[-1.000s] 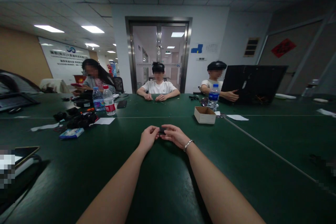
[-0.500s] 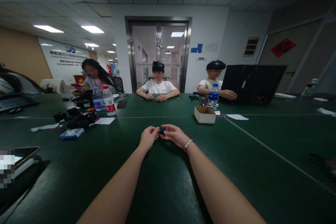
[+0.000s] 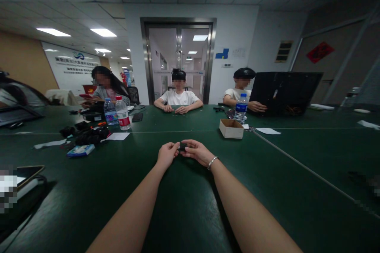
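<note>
My left hand point(image 3: 166, 155) and my right hand point(image 3: 198, 152) meet over the dark green table point(image 3: 184, 205), fingers curled. Between their fingertips they pinch a small black object point(image 3: 182, 146), too small to identify. A silver bracelet point(image 3: 212, 162) circles my right wrist. Both forearms reach forward from the bottom edge of the view.
A small cardboard box point(image 3: 231, 128) stands beyond my right hand. Two water bottles point(image 3: 122, 113), dark gear and papers lie at the left. Three people sit at the far side, one behind an open black case point(image 3: 283, 93). A phone point(image 3: 27, 172) lies near left.
My hands have hardly shifted, still pinching the small black object; the view has tilted slightly. The person at the far right has moved a hand a little.
</note>
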A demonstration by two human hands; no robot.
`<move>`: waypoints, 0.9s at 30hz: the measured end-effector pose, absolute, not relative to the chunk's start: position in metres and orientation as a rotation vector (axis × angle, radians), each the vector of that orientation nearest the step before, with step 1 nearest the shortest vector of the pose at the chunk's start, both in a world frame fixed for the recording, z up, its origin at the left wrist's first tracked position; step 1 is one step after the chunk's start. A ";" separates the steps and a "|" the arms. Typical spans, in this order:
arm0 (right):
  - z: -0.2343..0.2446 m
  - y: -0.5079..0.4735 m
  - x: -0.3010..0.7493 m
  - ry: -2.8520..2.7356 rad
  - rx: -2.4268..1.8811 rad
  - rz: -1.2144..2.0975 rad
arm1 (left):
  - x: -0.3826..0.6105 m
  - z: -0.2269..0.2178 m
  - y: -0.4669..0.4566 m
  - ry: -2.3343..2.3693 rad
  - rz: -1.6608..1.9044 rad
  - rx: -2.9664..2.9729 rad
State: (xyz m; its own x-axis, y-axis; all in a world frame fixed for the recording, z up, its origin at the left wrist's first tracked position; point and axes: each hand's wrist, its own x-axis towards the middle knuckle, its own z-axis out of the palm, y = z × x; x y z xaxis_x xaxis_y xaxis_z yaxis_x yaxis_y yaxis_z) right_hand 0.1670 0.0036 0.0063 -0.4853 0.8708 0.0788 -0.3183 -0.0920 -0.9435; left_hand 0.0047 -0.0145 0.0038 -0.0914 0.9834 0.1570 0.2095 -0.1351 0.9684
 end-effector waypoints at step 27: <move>0.014 0.002 0.163 -1.119 -0.744 1.718 | 0.007 0.009 -0.020 1.138 1.398 1.409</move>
